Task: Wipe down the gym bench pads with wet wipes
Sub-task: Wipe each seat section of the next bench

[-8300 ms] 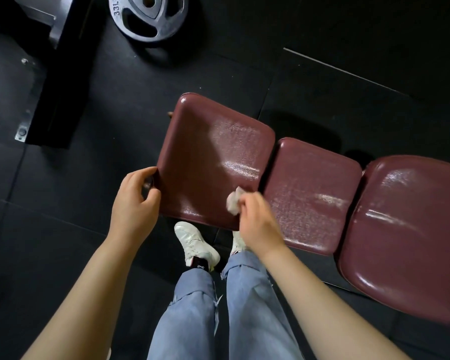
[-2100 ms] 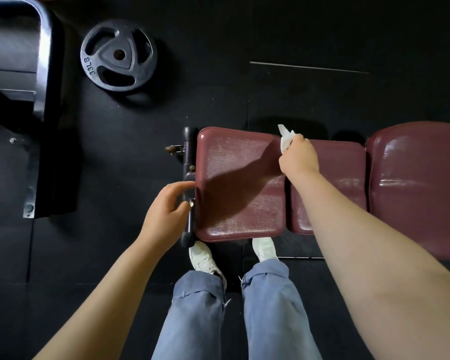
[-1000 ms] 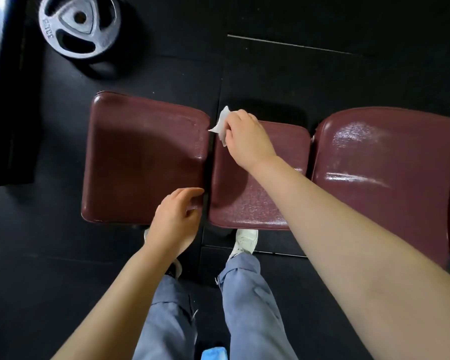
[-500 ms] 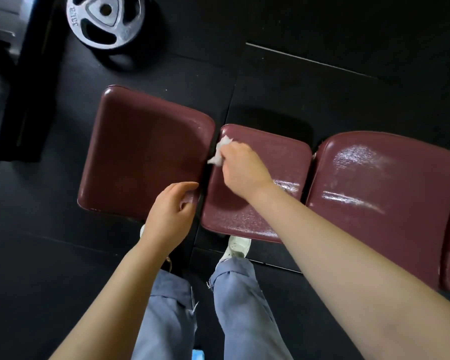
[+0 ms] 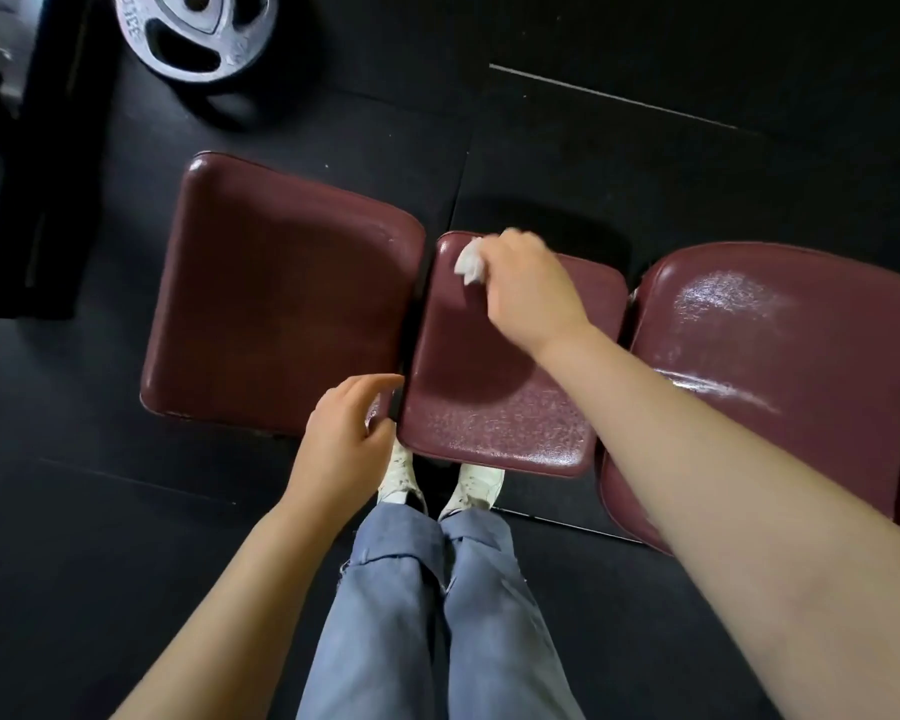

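Three maroon bench pads lie in a row below me: a large left pad (image 5: 281, 304), a smaller middle pad (image 5: 494, 397) and a shiny right pad (image 5: 759, 366). My right hand (image 5: 531, 288) is closed on a crumpled white wet wipe (image 5: 470, 262) and presses it on the far left corner of the middle pad. My left hand (image 5: 346, 433) rests on the near right corner of the left pad, with its fingers curled over the edge by the gap between the pads.
A grey weight plate (image 5: 193, 33) lies on the black rubber floor at the top left, beside a dark machine base (image 5: 37, 174). My legs in blue jeans (image 5: 427, 615) and white shoes (image 5: 468, 483) stand against the bench's near side.
My right hand has carried the wipe from the gap between the left and middle pads up to the middle pad's far corner. The left hand has stayed on the left pad's corner.
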`<state>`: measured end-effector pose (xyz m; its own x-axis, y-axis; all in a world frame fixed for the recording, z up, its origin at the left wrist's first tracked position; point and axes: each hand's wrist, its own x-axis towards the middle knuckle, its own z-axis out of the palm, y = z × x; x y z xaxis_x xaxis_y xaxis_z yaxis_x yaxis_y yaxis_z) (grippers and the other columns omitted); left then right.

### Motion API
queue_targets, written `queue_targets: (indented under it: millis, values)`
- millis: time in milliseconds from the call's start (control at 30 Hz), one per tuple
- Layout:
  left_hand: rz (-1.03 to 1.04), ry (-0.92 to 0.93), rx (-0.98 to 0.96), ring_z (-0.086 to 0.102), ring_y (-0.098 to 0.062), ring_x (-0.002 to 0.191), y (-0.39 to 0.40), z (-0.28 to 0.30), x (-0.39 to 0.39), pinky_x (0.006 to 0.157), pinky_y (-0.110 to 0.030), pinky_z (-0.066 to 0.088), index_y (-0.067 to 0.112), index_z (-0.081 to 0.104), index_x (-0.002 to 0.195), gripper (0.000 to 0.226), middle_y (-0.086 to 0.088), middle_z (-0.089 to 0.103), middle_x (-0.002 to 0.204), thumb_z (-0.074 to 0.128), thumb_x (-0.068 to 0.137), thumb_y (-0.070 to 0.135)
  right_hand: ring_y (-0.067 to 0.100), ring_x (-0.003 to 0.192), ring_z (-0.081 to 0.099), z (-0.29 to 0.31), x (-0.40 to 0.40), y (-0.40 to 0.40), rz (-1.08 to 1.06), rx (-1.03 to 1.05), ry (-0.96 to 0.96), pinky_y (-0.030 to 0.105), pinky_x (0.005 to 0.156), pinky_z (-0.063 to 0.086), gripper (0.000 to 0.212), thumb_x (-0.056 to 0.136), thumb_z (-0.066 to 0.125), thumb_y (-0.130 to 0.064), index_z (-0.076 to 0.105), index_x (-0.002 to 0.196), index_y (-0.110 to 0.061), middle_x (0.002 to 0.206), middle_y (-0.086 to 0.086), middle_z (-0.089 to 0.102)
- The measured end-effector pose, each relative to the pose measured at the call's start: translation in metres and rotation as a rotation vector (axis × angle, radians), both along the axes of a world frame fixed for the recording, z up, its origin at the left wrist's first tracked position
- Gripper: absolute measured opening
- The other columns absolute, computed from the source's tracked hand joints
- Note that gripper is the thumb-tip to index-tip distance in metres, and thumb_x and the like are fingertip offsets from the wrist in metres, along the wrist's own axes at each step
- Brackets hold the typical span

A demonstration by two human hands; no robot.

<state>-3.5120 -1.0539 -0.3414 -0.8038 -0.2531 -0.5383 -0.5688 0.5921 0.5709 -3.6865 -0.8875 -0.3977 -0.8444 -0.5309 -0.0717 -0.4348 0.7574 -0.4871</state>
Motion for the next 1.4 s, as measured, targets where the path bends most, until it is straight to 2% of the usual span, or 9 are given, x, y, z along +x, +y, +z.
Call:
queue_targets:
  millis: [100, 367, 500, 667, 800, 933, 1100, 1267, 1400]
  values:
    - [-0.029, 0.009, -0.003, 0.051, -0.012, 0.118, -0.001, 0.0, -0.003, 0.102, -0.039, 0.044, 0.026, 0.062, 0.125, 0.045, 0.011, 0.061, 0.122, 0.05, 0.088, 0.003, 0.031, 0.085, 0.055, -0.007, 0.005, -0.014, -0.224, -0.038, -0.076, 0.033, 0.075, 0.042, 0.02, 0.083, 0.043, -0.005, 0.06, 0.086, -0.014, 0.091, 0.007, 0.062]
    - [-0.076, 0.018, -0.039, 0.051, -0.016, 0.115, -0.006, 0.003, -0.01, 0.102, -0.042, 0.041, 0.023, 0.063, 0.125, 0.047, 0.008, 0.061, 0.121, 0.05, 0.085, 0.0, 0.026, 0.068, 0.055, 0.012, 0.13, 0.028, 0.795, 0.057, -0.167, 0.033, 0.061, 0.049, 0.034, 0.061, 0.07, -0.006, 0.065, 0.094, -0.007, 0.08, 0.007, 0.061]
    - [-0.14, 0.027, -0.054, 0.052, -0.018, 0.11, -0.001, 0.002, 0.0, 0.099, -0.046, 0.042, 0.023, 0.063, 0.124, 0.046, 0.008, 0.062, 0.12, 0.051, 0.086, 0.001, 0.034, 0.071, 0.057, 0.004, 0.046, 0.01, 0.404, 0.074, -0.025, 0.039, 0.062, 0.045, 0.008, 0.078, 0.061, -0.005, 0.061, 0.082, -0.012, 0.079, 0.012, 0.06]
    - [-0.191, -0.017, -0.009, 0.048, -0.016, 0.113, 0.006, 0.0, 0.005, 0.101, -0.04, 0.039, 0.025, 0.058, 0.13, 0.053, 0.011, 0.059, 0.119, 0.047, 0.083, 0.002, 0.035, 0.088, 0.053, 0.005, -0.003, 0.003, -0.179, 0.166, 0.032, 0.042, 0.076, 0.042, 0.012, 0.082, 0.051, -0.003, 0.056, 0.089, -0.01, 0.093, 0.013, 0.058]
    - [-0.305, 0.029, -0.183, 0.048, -0.022, 0.121, 0.008, -0.004, 0.01, 0.098, -0.034, 0.031, 0.022, 0.059, 0.129, 0.053, 0.006, 0.061, 0.128, 0.043, 0.079, 0.019, 0.034, 0.074, 0.054, -0.003, 0.083, 0.007, 0.123, -0.075, -0.155, 0.039, 0.062, 0.047, 0.028, 0.07, 0.049, -0.003, 0.062, 0.09, -0.018, 0.081, 0.007, 0.059]
    - [-0.5, 0.141, -0.361, 0.045, -0.022, 0.118, 0.003, -0.005, 0.01, 0.098, -0.034, 0.026, 0.018, 0.062, 0.122, 0.046, 0.003, 0.063, 0.122, 0.052, 0.077, 0.019, 0.022, 0.065, 0.047, 0.008, 0.156, 0.044, 0.596, 0.069, -0.082, 0.031, 0.058, 0.035, 0.031, 0.061, 0.056, -0.001, 0.064, 0.09, -0.009, 0.076, 0.003, 0.054]
    - [-0.752, 0.095, -0.486, 0.049, -0.027, 0.116, -0.005, -0.006, 0.015, 0.098, -0.039, 0.029, 0.012, 0.06, 0.127, 0.055, -0.001, 0.063, 0.124, 0.066, 0.073, 0.019, 0.033, 0.078, 0.056, -0.006, 0.038, 0.036, 0.207, 0.153, -0.046, 0.041, 0.068, 0.048, 0.018, 0.073, 0.056, -0.007, 0.063, 0.085, -0.018, 0.085, 0.008, 0.061]
    - [-0.814, 0.053, -0.517, 0.047, -0.027, 0.111, -0.004, -0.004, 0.015, 0.095, -0.038, 0.03, 0.009, 0.059, 0.131, 0.059, -0.002, 0.063, 0.127, 0.066, 0.073, 0.022, 0.036, 0.09, 0.054, -0.004, -0.023, 0.034, -0.31, 0.136, -0.009, 0.039, 0.071, 0.04, 0.01, 0.08, 0.05, -0.005, 0.056, 0.086, -0.011, 0.093, 0.014, 0.059]
    - [-0.768, 0.021, -0.506, 0.054, -0.028, 0.107, -0.004, -0.001, 0.013, 0.091, -0.038, 0.032, 0.009, 0.059, 0.129, 0.057, -0.002, 0.064, 0.125, 0.042, 0.078, 0.029, 0.034, 0.074, 0.055, -0.005, 0.065, 0.032, 0.044, -0.017, -0.176, 0.036, 0.063, 0.041, 0.017, 0.072, 0.045, -0.005, 0.056, 0.077, -0.018, 0.079, 0.011, 0.057]
